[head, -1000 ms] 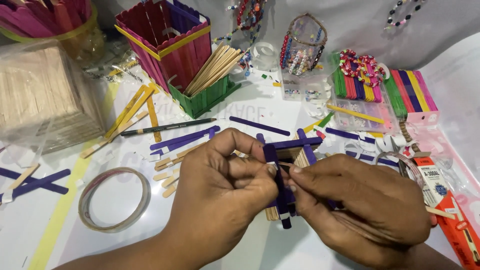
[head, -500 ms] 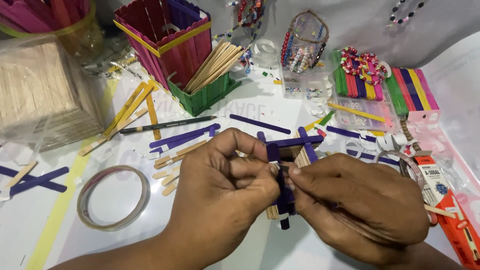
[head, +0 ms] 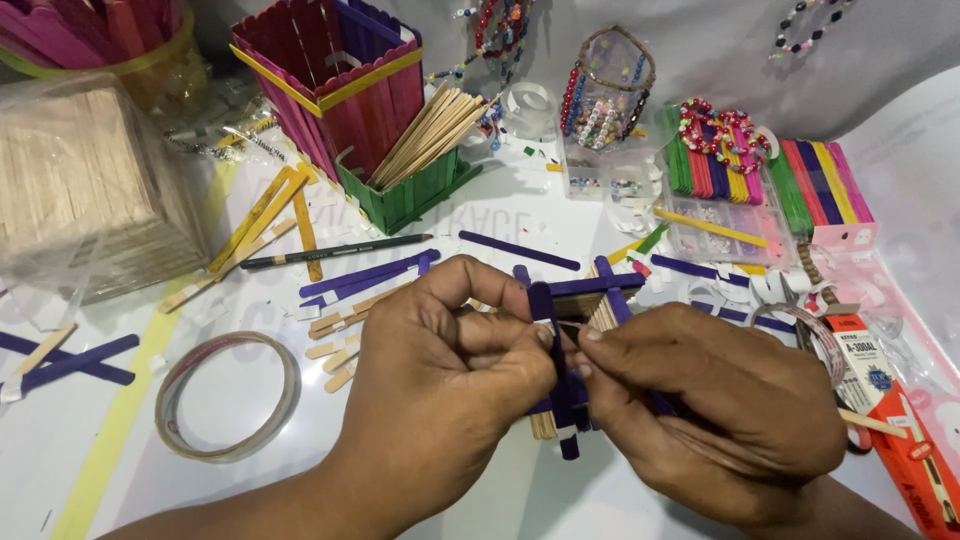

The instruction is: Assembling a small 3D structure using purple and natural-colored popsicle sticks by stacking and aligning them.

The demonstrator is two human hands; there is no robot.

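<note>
My left hand [head: 440,380] and my right hand [head: 720,400] meet at the centre of the view, and both are closed in a pinch on the same small frame of purple craft sticks [head: 570,350]. The left thumb and forefinger grip one upright purple stick near its top. The right fingertips press on it from the 3 o'clock side, and I think a thin dark thing is held between them, but the view is too poor to tell what it is. The long axis of this stick runs from 12 to 6 o'clock. The crossing sticks of the frame run toward 2 o'clock, and under them are some plain wooden sticks. Both hands are equally near, touching it.

Further out, a roll of clear tape [head: 228,395] lies at 9 o'clock on the white table [head: 120,470]. A green stick box [head: 405,190] stands at 11 o'clock, and bundles of coloured sticks [head: 765,180] at 2 o'clock.
</note>
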